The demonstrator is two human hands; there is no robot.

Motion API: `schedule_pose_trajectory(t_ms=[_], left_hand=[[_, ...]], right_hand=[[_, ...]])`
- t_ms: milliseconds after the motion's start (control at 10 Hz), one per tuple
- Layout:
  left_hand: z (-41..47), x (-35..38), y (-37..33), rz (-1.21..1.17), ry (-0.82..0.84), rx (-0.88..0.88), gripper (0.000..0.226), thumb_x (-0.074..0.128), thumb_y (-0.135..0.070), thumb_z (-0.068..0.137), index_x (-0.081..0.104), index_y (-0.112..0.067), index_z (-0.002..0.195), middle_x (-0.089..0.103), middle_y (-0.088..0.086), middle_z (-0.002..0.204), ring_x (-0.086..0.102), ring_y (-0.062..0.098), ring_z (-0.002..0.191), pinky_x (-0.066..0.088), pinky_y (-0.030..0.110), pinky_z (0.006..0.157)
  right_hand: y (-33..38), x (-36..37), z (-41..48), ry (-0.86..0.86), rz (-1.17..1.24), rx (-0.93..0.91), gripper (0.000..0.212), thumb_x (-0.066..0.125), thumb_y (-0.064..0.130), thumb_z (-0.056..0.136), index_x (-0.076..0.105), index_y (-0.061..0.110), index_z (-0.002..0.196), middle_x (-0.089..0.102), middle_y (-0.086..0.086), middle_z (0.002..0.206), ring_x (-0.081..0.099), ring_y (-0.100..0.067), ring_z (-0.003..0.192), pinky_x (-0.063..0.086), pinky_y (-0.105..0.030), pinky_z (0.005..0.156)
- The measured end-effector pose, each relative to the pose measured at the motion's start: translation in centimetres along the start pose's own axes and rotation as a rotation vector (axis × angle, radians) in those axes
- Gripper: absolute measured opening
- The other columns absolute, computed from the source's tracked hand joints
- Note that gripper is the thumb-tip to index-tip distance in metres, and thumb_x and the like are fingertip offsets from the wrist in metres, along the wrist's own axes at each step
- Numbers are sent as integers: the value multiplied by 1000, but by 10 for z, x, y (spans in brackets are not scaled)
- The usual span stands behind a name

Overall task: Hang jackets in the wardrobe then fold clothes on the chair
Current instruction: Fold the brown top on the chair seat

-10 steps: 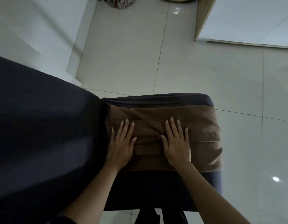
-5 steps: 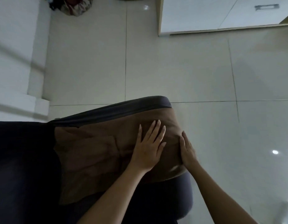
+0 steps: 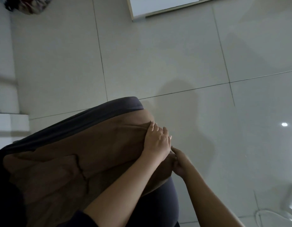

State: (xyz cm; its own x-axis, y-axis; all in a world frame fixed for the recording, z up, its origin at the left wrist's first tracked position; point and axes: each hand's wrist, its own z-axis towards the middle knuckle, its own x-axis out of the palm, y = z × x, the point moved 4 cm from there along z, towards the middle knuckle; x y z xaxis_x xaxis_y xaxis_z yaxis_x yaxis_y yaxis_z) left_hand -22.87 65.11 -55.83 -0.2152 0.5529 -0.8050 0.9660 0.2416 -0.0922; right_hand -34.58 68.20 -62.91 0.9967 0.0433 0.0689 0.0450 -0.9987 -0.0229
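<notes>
A brown garment (image 3: 86, 158) lies partly folded across the seat of a dark grey chair (image 3: 112, 108). My left hand (image 3: 156, 141) sits at the garment's right edge, its fingers curled over the edge and bunching the cloth. Just below it, my right hand (image 3: 179, 163) is at the same edge, fingers tucked against and under the hanging cloth, so its grip is partly hidden. My left forearm crosses the lower part of the garment.
Pale floor tiles (image 3: 174, 66) surround the chair. A white wardrobe base (image 3: 158, 7) stands at the top. A heap of patterned cloth (image 3: 28, 5) lies at the top left. White steps (image 3: 7, 122) are on the left, a white cable (image 3: 273, 215) at the bottom right.
Both hands left the middle of the garment and went to its right edge. The left hand went from flat to curled over the edge. The camera swung right.
</notes>
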Motion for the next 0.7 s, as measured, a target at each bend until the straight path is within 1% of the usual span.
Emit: schedule_pose_trajectory(t_ms=[100,200,300,400,500,600,700], left_hand=[[12,0,-11,-22,32,-54,44,23,-32,102,46,-5,127,60,15,121,50,30,119,11,41,115],[20,-3,-17,-116,29,-114,40,22,-32,102,52,-10,116,67,12,110,58,27,109,19,41,111],[27,-3,-22,-229,87,-140,32,24,-25,102,50,-11,114,64,11,113,58,28,108,31,40,101],[37,2,-22,-390,117,-194,25,35,-9,97,46,-7,119,47,11,128,45,29,121,40,38,93],[48,11,-19,-453,108,-260,27,36,-2,95,44,-4,121,40,11,131,39,28,125,39,37,96],[58,30,-20,-534,184,-330,29,41,-9,98,41,-1,126,40,13,130,42,30,122,38,41,98],[76,62,-31,-667,205,-382,62,48,-26,96,18,-1,144,32,21,135,36,40,126,22,65,105]], right_hand=[[11,-7,11,-3,393,-45,36,38,15,98,52,-11,118,64,-24,100,63,-30,88,53,-36,76],[9,-19,12,-87,609,-46,37,23,4,96,49,-3,121,55,-18,85,56,-27,77,54,-33,69],[8,-20,17,-90,562,-68,31,29,11,101,57,-2,98,65,-17,67,66,-26,60,55,-28,44],[32,-1,18,-82,207,-342,45,52,43,91,58,1,105,71,-11,84,71,-22,74,59,-38,65],[42,16,20,74,86,-427,26,54,30,87,54,7,99,63,-10,90,65,-23,81,55,-37,73],[49,26,22,233,132,-366,12,40,17,85,44,10,76,47,-4,68,54,-15,62,45,-24,58],[51,18,15,122,340,-319,33,38,25,96,58,7,79,62,-7,69,59,-25,73,47,-34,68]])
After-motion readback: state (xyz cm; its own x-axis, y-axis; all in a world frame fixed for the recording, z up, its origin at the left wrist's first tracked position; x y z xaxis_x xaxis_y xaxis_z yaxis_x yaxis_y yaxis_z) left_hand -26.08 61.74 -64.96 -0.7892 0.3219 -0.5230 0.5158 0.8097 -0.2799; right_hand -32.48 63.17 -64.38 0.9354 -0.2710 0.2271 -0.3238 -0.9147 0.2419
